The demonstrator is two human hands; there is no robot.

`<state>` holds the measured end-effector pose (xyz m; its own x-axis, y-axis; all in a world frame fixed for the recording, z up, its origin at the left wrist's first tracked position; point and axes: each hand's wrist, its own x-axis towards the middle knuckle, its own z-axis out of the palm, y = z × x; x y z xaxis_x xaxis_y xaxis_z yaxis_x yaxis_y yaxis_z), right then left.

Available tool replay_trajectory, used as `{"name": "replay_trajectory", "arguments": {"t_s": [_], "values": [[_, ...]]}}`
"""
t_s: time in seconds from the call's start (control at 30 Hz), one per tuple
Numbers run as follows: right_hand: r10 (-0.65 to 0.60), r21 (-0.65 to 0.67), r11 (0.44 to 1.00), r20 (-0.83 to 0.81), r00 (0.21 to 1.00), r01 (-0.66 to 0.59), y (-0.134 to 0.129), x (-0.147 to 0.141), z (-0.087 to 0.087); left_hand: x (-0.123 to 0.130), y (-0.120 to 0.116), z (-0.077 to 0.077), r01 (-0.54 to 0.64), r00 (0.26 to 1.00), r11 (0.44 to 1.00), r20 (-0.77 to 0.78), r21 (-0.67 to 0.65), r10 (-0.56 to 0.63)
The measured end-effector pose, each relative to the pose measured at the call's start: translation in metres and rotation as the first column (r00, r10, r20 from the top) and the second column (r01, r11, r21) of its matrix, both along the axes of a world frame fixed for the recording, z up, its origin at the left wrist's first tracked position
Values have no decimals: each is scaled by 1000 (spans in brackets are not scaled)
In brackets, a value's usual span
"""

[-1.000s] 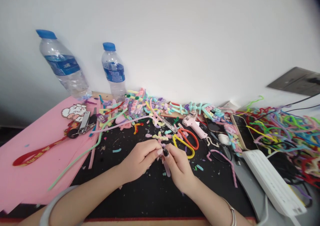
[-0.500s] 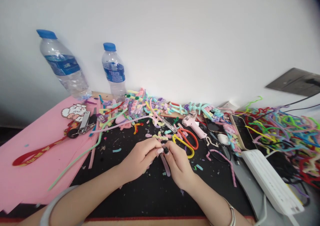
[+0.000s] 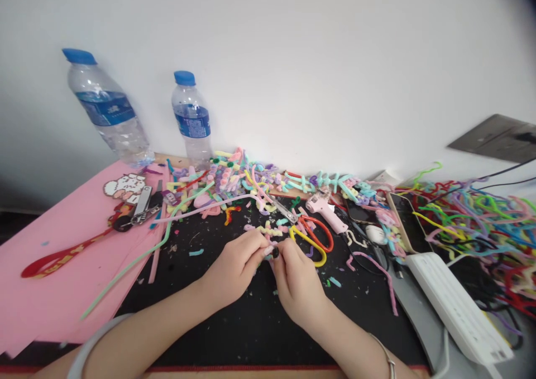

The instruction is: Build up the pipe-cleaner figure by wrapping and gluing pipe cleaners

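My left hand [image 3: 237, 264] and my right hand [image 3: 297, 281] meet above the black mat [image 3: 234, 334]. Their fingertips are pinched together around a small pale pipe cleaner [image 3: 268, 256], mostly hidden by the fingers. Just beyond my hands lie short twisted pipe cleaner pieces [image 3: 268, 231]. Scissors with red and yellow handles [image 3: 312, 239] rest to the right of them, close to my right hand. A pink glue gun [image 3: 329, 211] is a little farther back.
Two water bottles [image 3: 109, 108] stand against the wall. Pink sheets [image 3: 62, 217] with keys [image 3: 142, 203] cover the left. Finished-looking pipe cleaner shapes [image 3: 234, 172] line the back. On the right are a phone [image 3: 408, 222], a white power strip [image 3: 458, 306] and a tangled pile of pipe cleaners [image 3: 494, 217].
The pinkish strip that hung below my fingers no longer shows there. My right hand has turned slightly, and both hands remain pinched together in the same place.
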<state>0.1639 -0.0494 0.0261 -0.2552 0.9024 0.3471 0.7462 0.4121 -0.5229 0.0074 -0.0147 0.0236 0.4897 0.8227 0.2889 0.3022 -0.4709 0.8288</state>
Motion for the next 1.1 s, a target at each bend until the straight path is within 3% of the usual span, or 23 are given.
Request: {"name": "replay_trajectory", "arguments": {"t_s": [0.2,0.3,0.43,0.53,0.6,0.73,0.87,1.1], "values": [[-37,-3,999,-14,999,37,-2,-3,-4,2,-3,-6,-4,997,996,-80,87,11],[2,-31,1000,-92,996,-5,-2,-1,-1,1,-3,-6,-14,998,997,-65,75,19],[115,-71,988,-247,962,-136,-2,6,6,-2,0,-4,24,996,991,86,-130,-13],[105,-135,975,-422,900,-177,-1,10,5,-1,1,-1,158,965,914,254,-373,-63],[63,-207,958,-522,851,-198,0,10,-1,1,0,1,247,933,852,351,-461,-81],[-18,-323,907,-669,743,-269,0,4,-13,5,-4,1,355,881,781,464,-513,-96],[-83,-360,881,-755,650,-306,-1,-1,-16,5,-5,-3,389,863,762,495,-518,-103],[-115,-349,920,-680,724,-181,-9,-5,-21,8,-8,-10,404,849,757,519,-513,-101]]}}
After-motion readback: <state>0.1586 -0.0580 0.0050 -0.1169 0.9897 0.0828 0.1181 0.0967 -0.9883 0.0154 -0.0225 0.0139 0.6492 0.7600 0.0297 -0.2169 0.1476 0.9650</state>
